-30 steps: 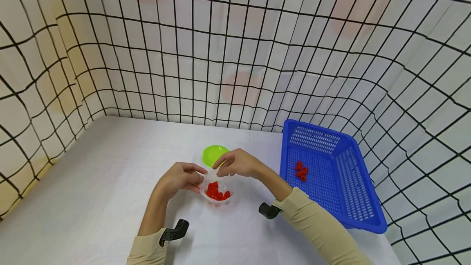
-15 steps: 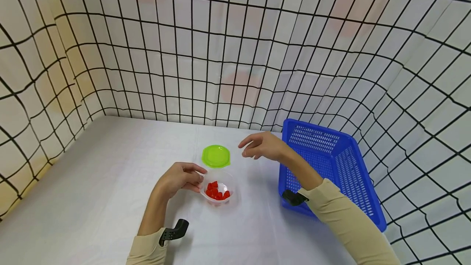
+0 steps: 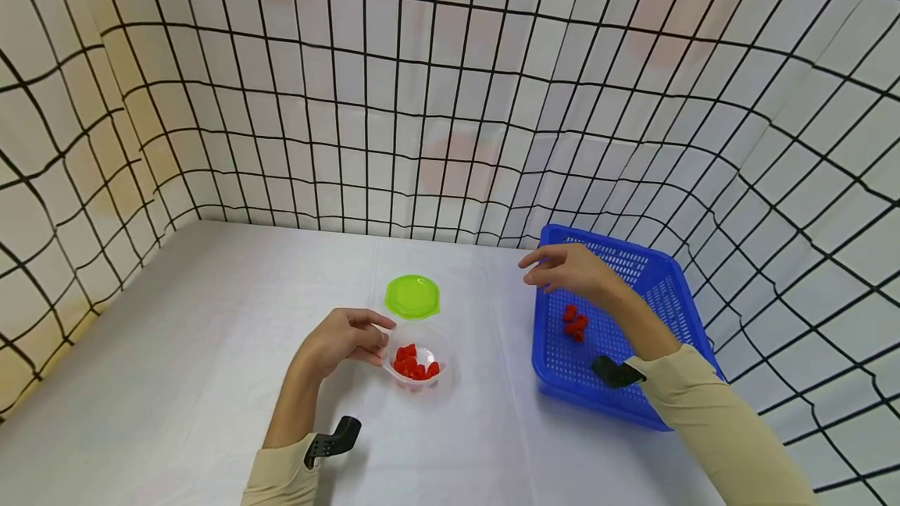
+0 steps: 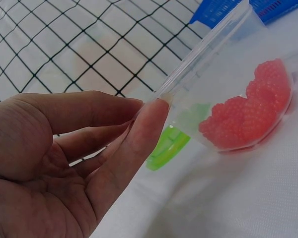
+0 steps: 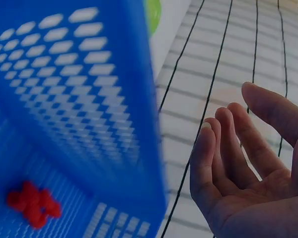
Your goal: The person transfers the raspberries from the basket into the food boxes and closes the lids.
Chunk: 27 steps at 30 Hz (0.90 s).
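The right hand (image 3: pixel 573 270) had been carried away from above the clear bowl (image 3: pixel 436 348), where it was seen a second earlier, to the near-left side of the blue basket (image 3: pixel 598 404), well right of the bowl; the reach was thus judged to have been switched from bowl to basket. Its fingers were loosely parted and gently bent, the thumb held apart, with nothing gripped. Red berries (image 3: pixel 406 361) were gathered in the bowl's bottom; more berries (image 3: pixel 575 324), hidden half a second before, were again exposed inside the basket. The left hand (image 3: pixel 344 343) was kept at the bowl's left rim, which was pinched between thumb and fingers. The green lid (image 3: pixel 412 297), partly covered a second earlier, was left fully uncovered just behind the bowl
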Available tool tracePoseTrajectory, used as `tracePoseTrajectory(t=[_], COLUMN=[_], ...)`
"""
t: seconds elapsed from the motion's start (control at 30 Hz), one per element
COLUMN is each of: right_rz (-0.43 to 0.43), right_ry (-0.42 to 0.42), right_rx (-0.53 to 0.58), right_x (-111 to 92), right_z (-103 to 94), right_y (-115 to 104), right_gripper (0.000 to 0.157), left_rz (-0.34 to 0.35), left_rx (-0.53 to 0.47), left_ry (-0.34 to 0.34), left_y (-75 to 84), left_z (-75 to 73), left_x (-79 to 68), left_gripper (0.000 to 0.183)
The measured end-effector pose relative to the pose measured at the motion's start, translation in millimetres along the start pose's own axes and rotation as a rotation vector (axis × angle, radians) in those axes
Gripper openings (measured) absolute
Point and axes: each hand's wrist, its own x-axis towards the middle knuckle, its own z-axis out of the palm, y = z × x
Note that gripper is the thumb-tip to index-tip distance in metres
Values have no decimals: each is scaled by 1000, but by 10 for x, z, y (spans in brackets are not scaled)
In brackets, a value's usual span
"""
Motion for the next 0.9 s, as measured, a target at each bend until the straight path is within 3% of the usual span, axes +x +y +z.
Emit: tracePoseTrajectory(t=[0.3,0.47,0.9], right_rz=[70,110,178], right_ry=[47,69,98], right_rx=[-19,-50,9], right_x=[-147,-205,-191], right_z=[-192,-247,-321], right_y=[410,619,1074], right_gripper=[48,46,44], left_rz=[-8,-12,-7], left_rx=[-2,-13,-4], left_ry=[9,1,6], left_y=[-4,4,0], left_z=[-4,2,-1], left_x=[9,0,8], left_gripper=[27,29,29])
